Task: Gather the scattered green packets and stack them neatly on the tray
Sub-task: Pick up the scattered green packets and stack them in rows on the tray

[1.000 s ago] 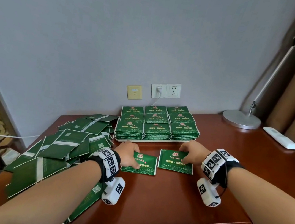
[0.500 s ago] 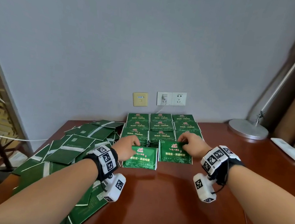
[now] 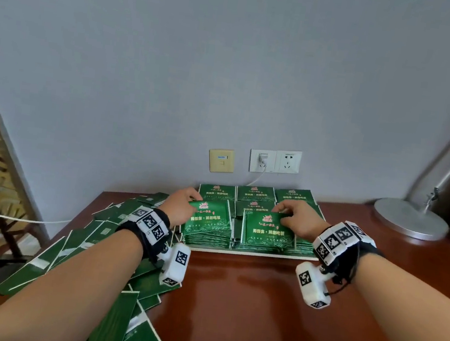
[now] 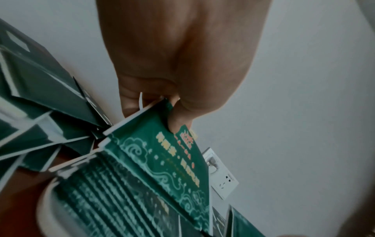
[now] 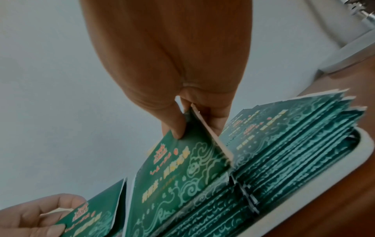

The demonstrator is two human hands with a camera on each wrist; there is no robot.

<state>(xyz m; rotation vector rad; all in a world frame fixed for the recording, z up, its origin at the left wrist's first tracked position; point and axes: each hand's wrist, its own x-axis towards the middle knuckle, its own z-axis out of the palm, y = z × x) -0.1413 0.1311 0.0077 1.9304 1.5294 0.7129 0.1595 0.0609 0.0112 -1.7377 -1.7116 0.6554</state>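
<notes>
Left packet: a green packet [image 3: 209, 219] printed with gold characters and a red emblem, held tilted over the near-left stack on the tray, its near edge down on the stack and its far edge raised
Left grip: the left hand [image 3: 181, 207] pinches that packet's far corner, thumb [image 4: 178, 121] on the printed face and fingers curled behind it
Right packet: a second green packet [image 3: 267, 229] of the same design, tilted over the stack just right of the first, far edge lifted
Right grip: the right hand [image 3: 300, 220] pinches its top corner between thumb [image 5: 174, 123] and fingers [image 5: 217, 121], closed tight on the paper
Tray: a white tray [image 3: 250, 253] on the far side of the counter against the wall, loaded with stacked packets [image 3: 254, 195] in rows, printed faces up
Loose pile: scattered packets [image 3: 82, 240] lie overlapping across the left side of the counter, most showing plain green backs with white strips, some reaching the near edge
Counter: a reddish-brown wooden counter [image 3: 243, 314], glossy, bare between the two forearms
Surroundings: wall sockets [image 3: 274, 161] with a white plug in the left one sit above the tray, beside a yellow wall plate [image 3: 221, 160]; a round metal lamp base [image 3: 410, 222] stands at the far right
</notes>
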